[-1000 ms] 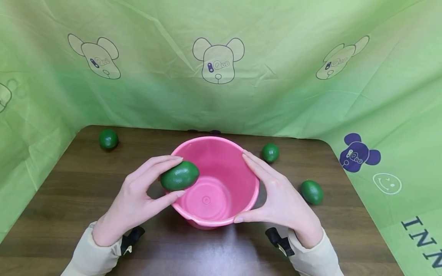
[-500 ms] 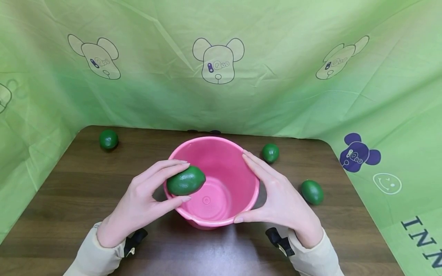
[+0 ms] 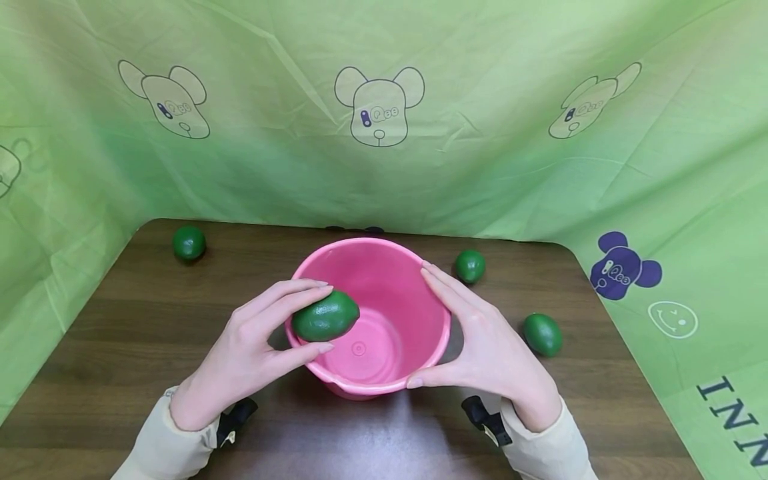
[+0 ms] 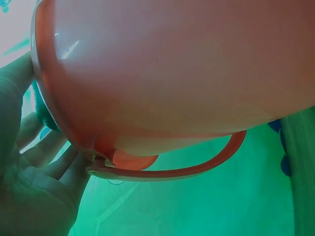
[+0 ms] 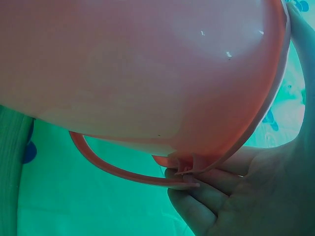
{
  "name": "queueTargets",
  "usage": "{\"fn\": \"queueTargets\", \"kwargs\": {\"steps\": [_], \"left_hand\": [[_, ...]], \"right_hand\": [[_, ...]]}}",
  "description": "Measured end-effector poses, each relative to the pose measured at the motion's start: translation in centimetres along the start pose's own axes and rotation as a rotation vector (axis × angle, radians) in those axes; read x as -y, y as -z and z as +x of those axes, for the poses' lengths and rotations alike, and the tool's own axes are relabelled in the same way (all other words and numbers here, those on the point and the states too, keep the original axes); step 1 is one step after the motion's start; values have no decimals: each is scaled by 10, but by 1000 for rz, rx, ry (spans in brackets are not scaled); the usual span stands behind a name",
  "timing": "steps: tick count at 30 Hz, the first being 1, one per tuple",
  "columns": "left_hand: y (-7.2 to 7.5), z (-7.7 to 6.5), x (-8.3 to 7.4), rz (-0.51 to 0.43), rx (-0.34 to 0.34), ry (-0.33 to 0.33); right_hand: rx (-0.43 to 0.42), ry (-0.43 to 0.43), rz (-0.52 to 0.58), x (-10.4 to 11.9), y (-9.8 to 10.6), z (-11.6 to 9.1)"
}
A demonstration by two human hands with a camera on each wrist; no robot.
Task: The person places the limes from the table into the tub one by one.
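Note:
In the head view my left hand [image 3: 252,347] holds a glossy dark green lime [image 3: 327,316] between thumb and fingertips, over the left part of a pink bucket [image 3: 375,253]. The lime hides a stretch of the bucket's left rim. My right hand [image 3: 492,347] grips the bucket's right side, thumb at the near rim and fingers along the far right rim. The bucket's inside bottom shows bare. From the left wrist, the lime [image 4: 44,110] peeks out past the rim. From the right wrist, my fingers [image 5: 206,196] lie by the joint of the bucket's handle [image 5: 113,169].
One lime [image 3: 189,243] lies at the far left of the brown wooden table [image 3: 120,320]. Two more, a lime [image 3: 470,267] behind my right hand and a lime [image 3: 543,335] beside it, lie on the right. A green printed cloth [image 3: 270,167] closes off the back and sides.
My left hand has moved a little to the right and nearer with the lime, further over the bucket. My right hand and the bucket have stayed put.

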State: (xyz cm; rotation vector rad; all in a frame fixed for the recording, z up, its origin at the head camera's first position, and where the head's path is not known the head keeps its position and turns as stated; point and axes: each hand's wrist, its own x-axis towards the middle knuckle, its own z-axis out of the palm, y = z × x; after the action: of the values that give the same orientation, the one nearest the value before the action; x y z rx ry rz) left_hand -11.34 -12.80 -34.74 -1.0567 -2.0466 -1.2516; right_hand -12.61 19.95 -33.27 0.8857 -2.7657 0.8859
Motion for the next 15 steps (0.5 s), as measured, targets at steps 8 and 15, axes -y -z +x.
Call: {"fn": "queueTargets", "kwargs": {"steps": [8, 15], "left_hand": [[0, 3, -1, 16, -14, -47], [1, 3, -1, 32, -2, -42]], "right_hand": [[0, -1, -6, 0, 0, 0], [5, -7, 2, 2, 1, 0]]}}
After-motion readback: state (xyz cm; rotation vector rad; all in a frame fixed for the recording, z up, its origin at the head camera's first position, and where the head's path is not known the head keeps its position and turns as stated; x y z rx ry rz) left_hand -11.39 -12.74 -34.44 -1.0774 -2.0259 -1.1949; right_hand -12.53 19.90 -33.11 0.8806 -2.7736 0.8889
